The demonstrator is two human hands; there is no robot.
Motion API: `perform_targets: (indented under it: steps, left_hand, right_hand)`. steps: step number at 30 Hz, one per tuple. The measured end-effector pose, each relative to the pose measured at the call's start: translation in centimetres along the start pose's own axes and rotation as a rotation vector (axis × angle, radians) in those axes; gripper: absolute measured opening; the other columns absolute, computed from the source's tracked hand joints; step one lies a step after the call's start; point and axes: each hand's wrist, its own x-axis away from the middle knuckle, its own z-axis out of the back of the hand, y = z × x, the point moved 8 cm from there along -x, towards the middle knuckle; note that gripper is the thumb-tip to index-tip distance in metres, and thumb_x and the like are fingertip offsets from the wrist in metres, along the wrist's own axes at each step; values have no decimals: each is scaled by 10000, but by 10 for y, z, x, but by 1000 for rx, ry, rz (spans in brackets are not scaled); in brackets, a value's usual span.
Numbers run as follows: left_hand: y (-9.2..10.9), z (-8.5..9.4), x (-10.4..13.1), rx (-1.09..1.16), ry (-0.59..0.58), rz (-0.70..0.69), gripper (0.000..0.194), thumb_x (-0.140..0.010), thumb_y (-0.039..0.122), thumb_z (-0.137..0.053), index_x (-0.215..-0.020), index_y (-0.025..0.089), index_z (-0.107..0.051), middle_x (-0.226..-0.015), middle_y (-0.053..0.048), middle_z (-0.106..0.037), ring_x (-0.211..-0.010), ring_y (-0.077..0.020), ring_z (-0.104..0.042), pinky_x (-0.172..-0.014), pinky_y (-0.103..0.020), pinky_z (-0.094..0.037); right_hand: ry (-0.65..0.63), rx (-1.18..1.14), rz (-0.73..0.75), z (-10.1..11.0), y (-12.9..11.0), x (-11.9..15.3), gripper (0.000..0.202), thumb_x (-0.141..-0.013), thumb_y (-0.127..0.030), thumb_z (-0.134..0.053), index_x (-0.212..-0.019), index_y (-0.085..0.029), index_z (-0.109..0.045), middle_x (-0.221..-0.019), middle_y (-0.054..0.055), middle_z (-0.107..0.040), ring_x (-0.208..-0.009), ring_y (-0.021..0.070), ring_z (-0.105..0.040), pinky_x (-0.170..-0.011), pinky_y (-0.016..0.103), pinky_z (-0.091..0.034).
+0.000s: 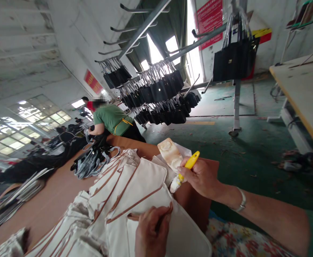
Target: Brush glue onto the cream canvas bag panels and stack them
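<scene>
Black bags [158,87] hang beyond the table [61,189]; right grip [199,178] clasps a brush [190,162], left grip [152,228] pinches white panel [187,230].

Our right forearm [271,214] reaches inward from the right side, and our right hand [199,176] is closed in a pinch grip. Our left hand [153,230] is lower, with its fingers [160,212] bent; whether they are pinching, we cannot tell.

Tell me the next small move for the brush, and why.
Probably touch the brush to the edge of the white piece near the left hand: the right hand holds it with the white-smeared bristles close to that edge, and the left hand is curled over the piece.
</scene>
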Motion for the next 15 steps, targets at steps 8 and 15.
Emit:
perform_targets:
  steps: [8, 15]
  left_hand:
    - [46, 6, 24, -233, 114, -412, 148, -902, 153, -556, -968, 264, -629, -742, 34, -680, -677, -150, -588, -814, -339, -352]
    - [43, 4, 26, -287, 80, -408, 134, -890, 155, -578, -959, 267, -602, -752, 66, -698, -672, -130, -629, -855, -331, -330]
  right_hand:
    - [-145, -228, -214, -7, 22, 10, 160, -900, -259, -565, -768, -172, -546, -508, -71, -413, -446, 90, -345, -445, 214, -279]
    - [-319, -306, -314, -11, 3, 29, 172, -873, -305, -583, -780, -167, -538, -530, -60, -434, -441, 87, -355, -413, 205, -245]
